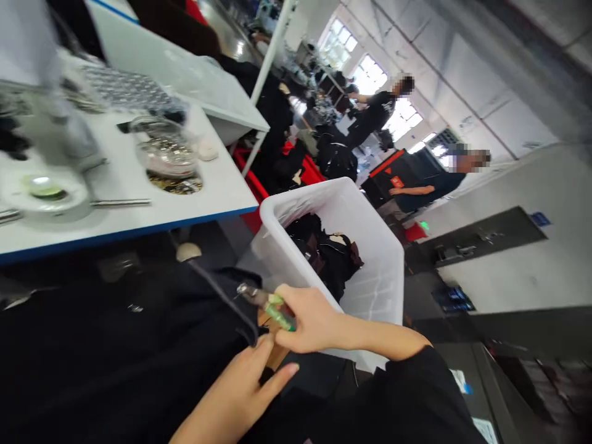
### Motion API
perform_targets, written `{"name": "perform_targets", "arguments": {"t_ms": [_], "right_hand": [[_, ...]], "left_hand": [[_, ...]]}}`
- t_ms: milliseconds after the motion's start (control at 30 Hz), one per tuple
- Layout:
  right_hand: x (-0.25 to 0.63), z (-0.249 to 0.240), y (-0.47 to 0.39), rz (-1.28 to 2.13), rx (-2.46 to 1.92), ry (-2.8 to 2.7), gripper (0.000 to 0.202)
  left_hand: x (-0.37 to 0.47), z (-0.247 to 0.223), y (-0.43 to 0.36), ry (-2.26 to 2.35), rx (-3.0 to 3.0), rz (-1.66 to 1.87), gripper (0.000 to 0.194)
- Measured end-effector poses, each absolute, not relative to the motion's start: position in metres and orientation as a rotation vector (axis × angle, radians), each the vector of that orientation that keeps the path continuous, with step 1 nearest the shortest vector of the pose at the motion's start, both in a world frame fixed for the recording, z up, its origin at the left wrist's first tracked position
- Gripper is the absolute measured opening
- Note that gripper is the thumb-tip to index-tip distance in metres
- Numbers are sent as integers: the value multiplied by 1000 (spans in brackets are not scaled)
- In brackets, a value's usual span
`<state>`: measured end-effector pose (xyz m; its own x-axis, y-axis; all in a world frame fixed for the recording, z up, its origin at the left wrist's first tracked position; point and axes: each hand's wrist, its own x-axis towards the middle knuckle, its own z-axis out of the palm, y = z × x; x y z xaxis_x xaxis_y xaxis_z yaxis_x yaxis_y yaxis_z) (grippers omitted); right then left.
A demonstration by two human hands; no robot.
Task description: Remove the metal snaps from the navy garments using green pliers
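In the head view, my right hand (309, 317) is closed around a pair of pliers (276, 309) with green handles, their metal jaws pointing left. My left hand (243, 385) is just below, thumb stretched apart from the fingers. Its fingertips meet the end of a dark fabric strip (222, 293), and whether they grip it is hard to see. Black cloth (124, 351) spreads to the left under the table edge. Something brown and flat (276, 356) shows between my hands, partly hidden by them.
A white plastic bin (393, 271) holding black garments (329, 256) stands just beyond my hands. At left, a white table (226, 200) with a blue edge carries a clear bowl of small metal pieces (169, 157). Behind are red crates (252, 179) and two people (374, 117).
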<state>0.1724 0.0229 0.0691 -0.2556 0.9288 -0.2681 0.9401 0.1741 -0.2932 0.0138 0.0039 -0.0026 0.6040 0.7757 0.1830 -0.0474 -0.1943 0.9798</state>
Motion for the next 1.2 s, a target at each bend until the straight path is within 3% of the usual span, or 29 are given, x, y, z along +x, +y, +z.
{"name": "perform_targets", "arguments": {"t_ms": [133, 233, 500, 700, 867, 1200], "right_hand": [[170, 76, 25, -821, 1915, 2309, 26], [163, 74, 22, -868, 1870, 2296, 27], [153, 80, 28, -817, 1735, 2362, 23], [177, 88, 29, -714, 1679, 2474, 41], [182, 96, 40, -712, 1574, 2642, 58], [157, 118, 69, -965, 1278, 2569, 58]], "left_hand": [[-32, 3, 3, 1060, 1508, 945, 26], [-42, 8, 13, 1338, 1470, 1148, 18], [-19, -2, 31, 1076, 1252, 1284, 14], [-28, -3, 32, 1349, 1053, 1445, 11], [-34, 3, 36, 1182, 1005, 1378, 13], [-43, 22, 34, 843, 694, 1176, 26]]}}
